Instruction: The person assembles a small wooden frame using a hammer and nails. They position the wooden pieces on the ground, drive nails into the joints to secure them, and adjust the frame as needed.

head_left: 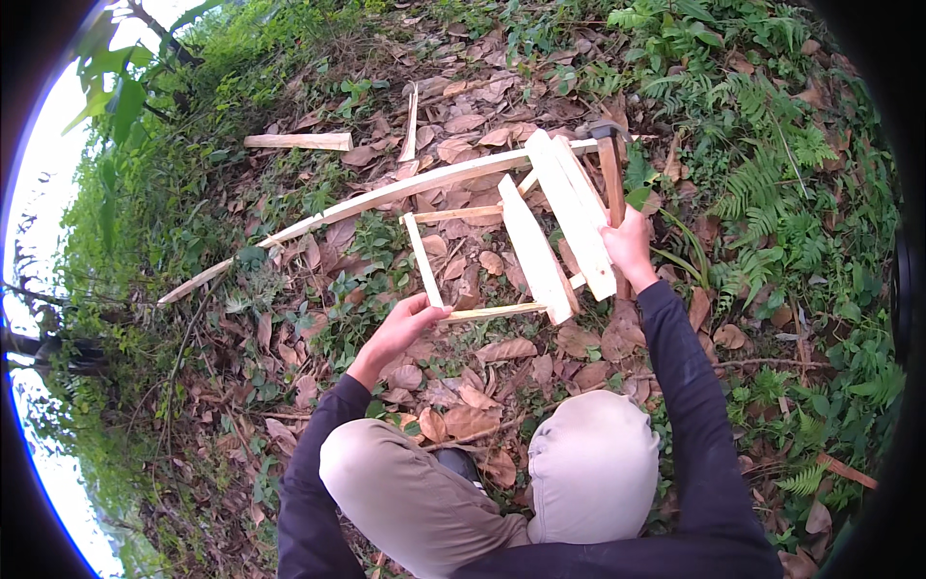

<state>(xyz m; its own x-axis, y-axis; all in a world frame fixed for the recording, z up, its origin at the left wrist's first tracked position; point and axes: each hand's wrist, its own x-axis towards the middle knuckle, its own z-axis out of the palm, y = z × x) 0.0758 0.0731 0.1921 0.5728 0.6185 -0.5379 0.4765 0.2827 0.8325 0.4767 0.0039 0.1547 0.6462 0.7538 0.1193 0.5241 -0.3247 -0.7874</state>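
Two hands work on a rough wooden frame (502, 232) lying on the leaf-strewn ground. The right hand (629, 246) has its grip closed round the wooden handle of a hammer (611, 174), which stands nearly upright with its dark metal head at the far end, just beyond the frame's top corner. The left hand (405, 323) has its grip partly closed at the near-left corner of the frame, fingers curled about the spot where a thin slat (422, 259) meets the near rail (492, 312); whether it pinches the wood or only steadies it cannot be told. Across the frame lie two wide pale boards (555, 227), side by side and slanting from the far rail toward the person, the right one just beside the right hand. A long thin pole (318, 217) forms the far rail and runs well out to the left over the leaves. A short plank (297, 141) lies apart farther off on the left, and a thin stick (411, 124) lies near it. Dry brown leaves cover the ground (289, 338), with ferns (772, 174) on the right. The person's knees (588, 454), in light trousers, sit below the frame, dark sleeves reaching forward.
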